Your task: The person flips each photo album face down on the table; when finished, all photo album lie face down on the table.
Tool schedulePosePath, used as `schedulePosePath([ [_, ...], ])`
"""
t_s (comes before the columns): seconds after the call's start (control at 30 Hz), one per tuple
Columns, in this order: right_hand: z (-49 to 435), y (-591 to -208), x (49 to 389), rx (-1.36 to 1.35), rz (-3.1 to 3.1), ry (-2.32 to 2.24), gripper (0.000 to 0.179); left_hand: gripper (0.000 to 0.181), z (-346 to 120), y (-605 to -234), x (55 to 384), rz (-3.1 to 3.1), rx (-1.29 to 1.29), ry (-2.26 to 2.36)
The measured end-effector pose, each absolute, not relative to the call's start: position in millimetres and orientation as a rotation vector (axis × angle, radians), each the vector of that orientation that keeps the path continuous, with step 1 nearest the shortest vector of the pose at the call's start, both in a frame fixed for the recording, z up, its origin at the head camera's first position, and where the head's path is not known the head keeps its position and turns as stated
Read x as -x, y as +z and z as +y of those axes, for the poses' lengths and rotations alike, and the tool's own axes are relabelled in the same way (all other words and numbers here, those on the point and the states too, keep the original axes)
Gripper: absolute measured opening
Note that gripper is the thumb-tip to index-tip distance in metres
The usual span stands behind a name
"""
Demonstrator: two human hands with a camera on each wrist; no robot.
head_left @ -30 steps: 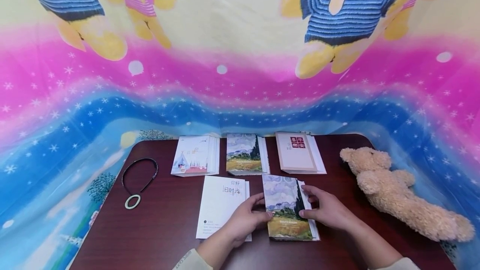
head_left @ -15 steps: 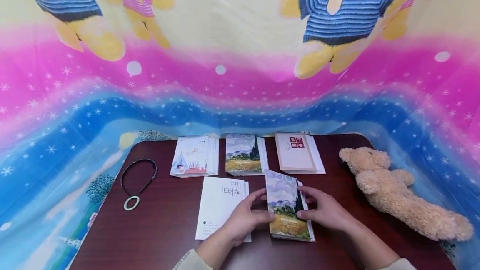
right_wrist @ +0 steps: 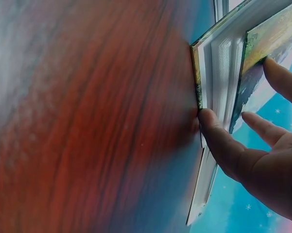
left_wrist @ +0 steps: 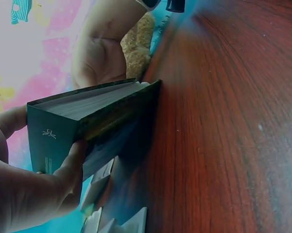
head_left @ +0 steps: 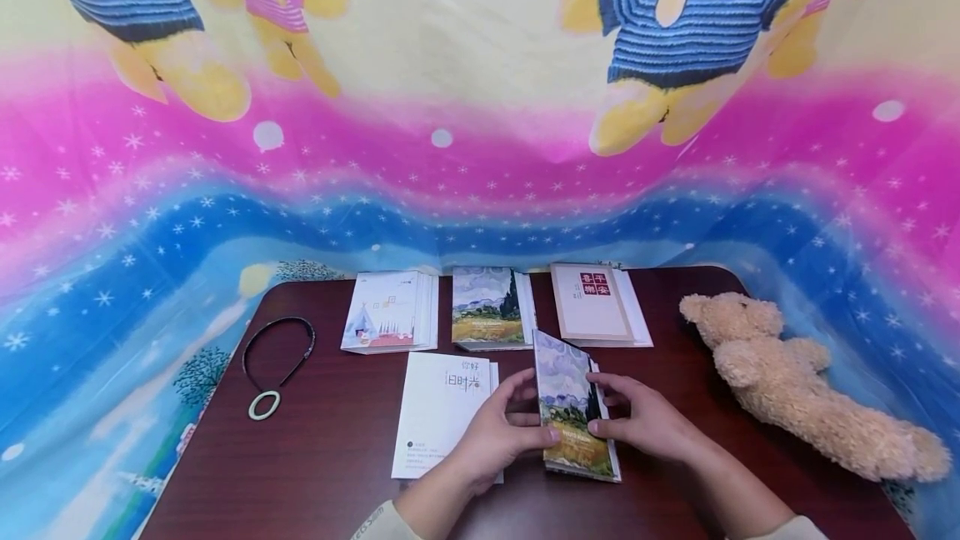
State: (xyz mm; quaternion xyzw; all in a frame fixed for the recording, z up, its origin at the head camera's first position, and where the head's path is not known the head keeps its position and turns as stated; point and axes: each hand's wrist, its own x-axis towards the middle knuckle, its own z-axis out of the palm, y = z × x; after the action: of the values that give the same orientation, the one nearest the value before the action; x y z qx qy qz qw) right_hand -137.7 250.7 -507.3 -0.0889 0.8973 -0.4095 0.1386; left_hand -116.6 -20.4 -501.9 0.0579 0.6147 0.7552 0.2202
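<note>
A photo album (head_left: 568,402) with a painted landscape cover stands tilted on the table between both hands. My left hand (head_left: 491,433) grips its spine side, and in the left wrist view the thumb and fingers wrap the dark green spine (left_wrist: 51,138). At the opposite, page side, my right hand (head_left: 647,419) holds the album across its covers. White page edges (right_wrist: 221,73) show between the covers in the right wrist view. Just left of the album lies a white album (head_left: 435,407) with Chinese characters, partly hidden behind my left hand.
Along the table's back lie a white album with a tent picture (head_left: 382,315), another landscape album (head_left: 486,307) and a beige album with red squares (head_left: 592,307). A teddy bear (head_left: 795,382) lies at right. A black headband (head_left: 247,348) and a pale green ring (head_left: 264,405) are at left.
The landscape album has tipped up onto its edge, its cover appearing narrower. Both hands moved with it, the right hand shifting slightly left. The other things stay put.
</note>
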Motion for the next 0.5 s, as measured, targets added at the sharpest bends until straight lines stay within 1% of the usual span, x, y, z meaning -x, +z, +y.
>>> schedulePosePath([
  [0.3, 249, -506, 138, 0.284, 2.503, -1.271, 0.075, 0.088, -20, -490, 116, 1.724, -0.184, 2.078],
  [0.5, 246, -507, 139, 0.297, 2.444, -1.317, 0.076, 0.085, -21, -483, 116, 1.771, -0.218, 2.06],
])
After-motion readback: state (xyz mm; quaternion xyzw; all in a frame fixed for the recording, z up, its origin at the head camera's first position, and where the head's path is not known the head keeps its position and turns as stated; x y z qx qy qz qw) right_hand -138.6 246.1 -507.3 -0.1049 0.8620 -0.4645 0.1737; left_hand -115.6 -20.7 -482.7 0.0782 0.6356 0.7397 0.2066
